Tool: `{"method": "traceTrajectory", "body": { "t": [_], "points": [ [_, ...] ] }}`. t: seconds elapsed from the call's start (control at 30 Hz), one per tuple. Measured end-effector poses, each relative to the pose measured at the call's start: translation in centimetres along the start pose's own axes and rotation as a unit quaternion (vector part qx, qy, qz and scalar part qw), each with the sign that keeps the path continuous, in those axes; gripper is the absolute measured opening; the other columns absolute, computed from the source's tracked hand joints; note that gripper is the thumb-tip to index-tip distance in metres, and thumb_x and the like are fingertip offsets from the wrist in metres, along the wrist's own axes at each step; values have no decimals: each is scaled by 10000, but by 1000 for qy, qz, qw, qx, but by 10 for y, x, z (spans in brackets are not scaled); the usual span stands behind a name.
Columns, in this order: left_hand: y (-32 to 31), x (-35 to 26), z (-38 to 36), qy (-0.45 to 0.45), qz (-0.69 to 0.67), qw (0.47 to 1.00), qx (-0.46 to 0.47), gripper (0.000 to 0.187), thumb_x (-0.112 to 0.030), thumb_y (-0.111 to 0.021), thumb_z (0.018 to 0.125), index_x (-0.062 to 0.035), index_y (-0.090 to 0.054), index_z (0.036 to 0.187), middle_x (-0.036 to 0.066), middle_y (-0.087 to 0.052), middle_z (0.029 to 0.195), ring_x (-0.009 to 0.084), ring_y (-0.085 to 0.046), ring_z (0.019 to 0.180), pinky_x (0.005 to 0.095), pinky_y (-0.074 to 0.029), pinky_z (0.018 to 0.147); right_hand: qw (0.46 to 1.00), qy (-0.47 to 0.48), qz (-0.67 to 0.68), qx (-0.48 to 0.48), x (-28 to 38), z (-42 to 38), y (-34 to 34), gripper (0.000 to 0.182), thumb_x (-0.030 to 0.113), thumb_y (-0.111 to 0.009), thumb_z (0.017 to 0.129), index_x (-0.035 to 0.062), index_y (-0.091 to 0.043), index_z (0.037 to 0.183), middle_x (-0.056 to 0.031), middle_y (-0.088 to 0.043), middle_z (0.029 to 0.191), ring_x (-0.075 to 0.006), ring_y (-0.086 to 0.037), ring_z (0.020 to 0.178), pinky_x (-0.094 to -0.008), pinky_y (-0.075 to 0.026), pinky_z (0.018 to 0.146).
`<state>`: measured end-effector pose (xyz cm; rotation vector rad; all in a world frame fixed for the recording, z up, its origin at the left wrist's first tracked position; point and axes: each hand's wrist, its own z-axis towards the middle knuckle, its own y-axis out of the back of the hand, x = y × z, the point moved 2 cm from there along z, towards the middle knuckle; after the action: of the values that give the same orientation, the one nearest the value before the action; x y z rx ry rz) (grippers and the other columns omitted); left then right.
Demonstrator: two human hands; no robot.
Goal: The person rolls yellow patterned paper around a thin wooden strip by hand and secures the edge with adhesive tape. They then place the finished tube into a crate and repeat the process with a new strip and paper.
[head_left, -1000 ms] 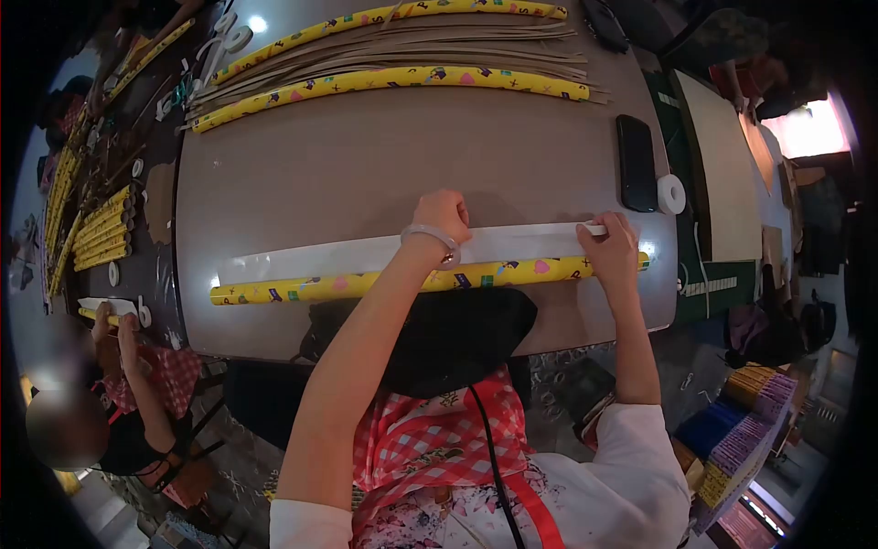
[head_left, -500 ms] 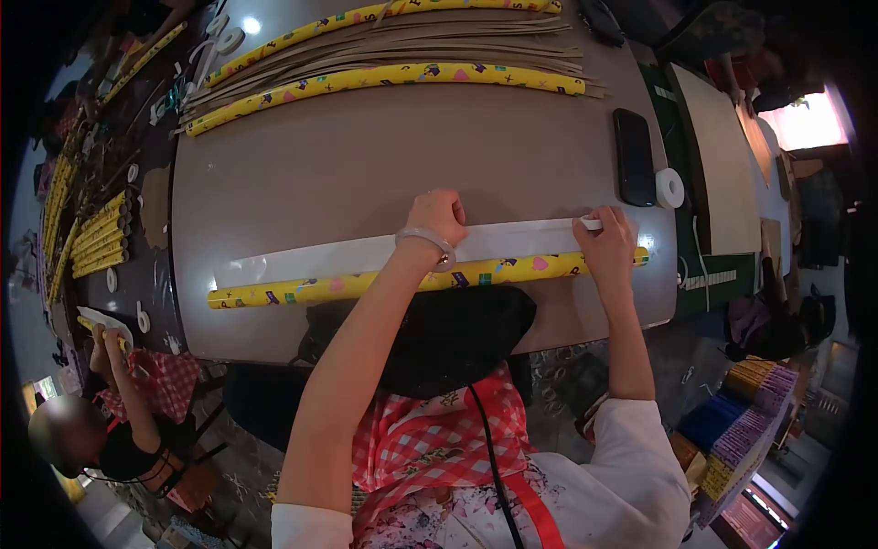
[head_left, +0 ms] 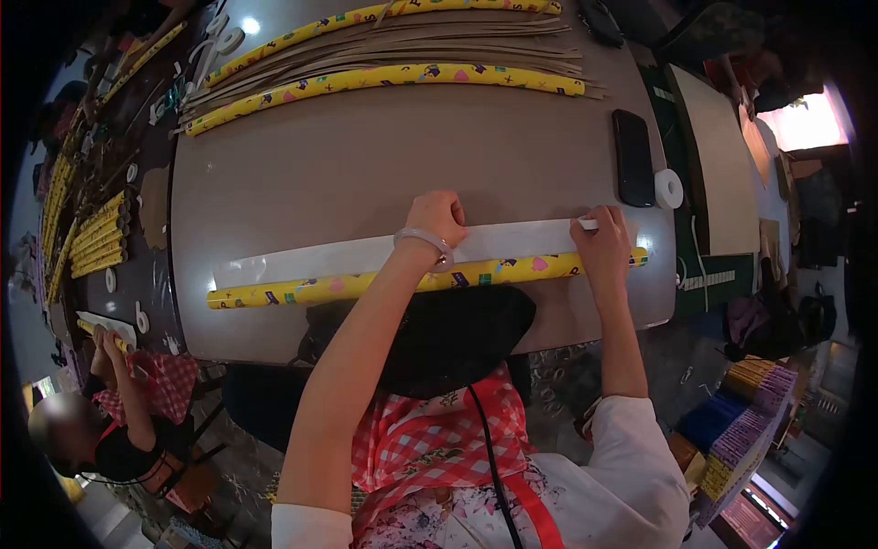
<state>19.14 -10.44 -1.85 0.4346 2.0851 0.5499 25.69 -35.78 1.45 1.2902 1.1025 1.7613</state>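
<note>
A long yellow printed roll (head_left: 329,290) lies along the near side of the table, with a white strip of paper (head_left: 357,253) spread flat along its far edge. My left hand (head_left: 437,218), fingers curled in, rests at the strip's far edge near the middle; what its fingertips hold is hidden. Toward the right end, my right hand (head_left: 604,240) is closed over the strip and roll. Between its thumb and fingers a small white piece (head_left: 587,223) shows.
Two yellow rolls with brown strips (head_left: 439,50) lie across the table's far side. A black phone (head_left: 633,157) and a white tape roll (head_left: 669,188) sit at the right. A black bag (head_left: 430,334) is at the near edge. Another person (head_left: 128,393) works at the left.
My right hand has shifted very slightly left with the small white piece. My left hand stays in place. The person at the left has moved their hands a little.
</note>
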Motion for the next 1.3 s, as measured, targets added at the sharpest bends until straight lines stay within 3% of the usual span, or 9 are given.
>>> {"method": "traceTrajectory", "body": {
  "t": [0.47,0.53,0.67,0.73,0.83,1.07,1.17,1.23,1.3],
  "points": [
    [14,-11,-12,-9,-75,997,33,168,-65,-734,660,-6,-600,742,112,-632,632,189,-625,517,289,-511,571,992,-49,108,28,-18,4,-12,244,163,-680,745,40,-575,929,-123,-516,975,-268,-566,820,-366,-469,733],
    [14,-15,-15,21,-72,996,40,169,-109,-730,679,-8,-603,728,123,-646,702,209,-653,640,308,-516,624,995,-33,96,18,-20,5,-12,260,184,-681,749,32,-583,935,-126,-519,988,-242,-580,782,-352,-479,717],
    [-2,-11,-9,-26,13,999,-18,266,-172,-766,678,-5,-571,751,113,-630,688,190,-642,605,299,-512,563,994,-47,91,31,-14,5,-8,270,174,-681,737,45,-585,954,-130,-520,999,-266,-579,822,-358,-477,747],
    [-11,-15,-12,-44,157,979,-124,344,-258,-800,651,-22,-575,760,139,-628,734,262,-633,699,346,-505,654,992,-59,100,39,-14,6,-9,274,170,-680,732,50,-587,959,-131,-521,1000,-277,-577,846,-364,-476,763],
    [-10,-16,-8,-8,139,986,-97,374,-299,-812,633,-37,-578,759,154,-628,775,308,-610,773,377,-486,716,993,-53,100,37,-16,6,-11,262,147,-682,731,94,-586,969,-108,-519,1009,-284,-571,862,-379,-467,765],
    [0,-8,-4,-37,114,992,-45,301,-216,-787,647,-33,-575,757,154,-631,774,303,-624,808,376,-497,706,993,-86,79,32,-8,3,-7,287,147,-693,722,104,-582,983,-96,-512,1056,-289,-555,976,-393,-470,797],
    [17,0,-13,-2,252,965,-71,201,-137,-624,802,-16,-603,960,182,-628,1024,350,-623,931,416,-514,814,994,-72,82,19,-14,2,-13,280,134,-687,724,105,-576,979,-97,-510,1054,-293,-543,1006,-393,-475,796],
    [40,-2,-28,5,312,915,-256,123,-79,-554,826,-22,-602,924,166,-631,945,343,-623,911,405,-522,780,995,-53,82,3,-16,1,-17,277,126,-683,725,106,-573,978,-98,-510,1050,-295,-538,1016,-391,-478,791],
    [44,0,-33,-55,324,902,-279,113,-86,-564,821,-31,-601,913,159,-625,928,335,-621,898,408,-519,766,995,-61,82,0,-13,0,-14,271,121,-678,729,108,-568,977,-98,-510,1046,-298,-538,1004,-393,-483,780]
  ]
}}
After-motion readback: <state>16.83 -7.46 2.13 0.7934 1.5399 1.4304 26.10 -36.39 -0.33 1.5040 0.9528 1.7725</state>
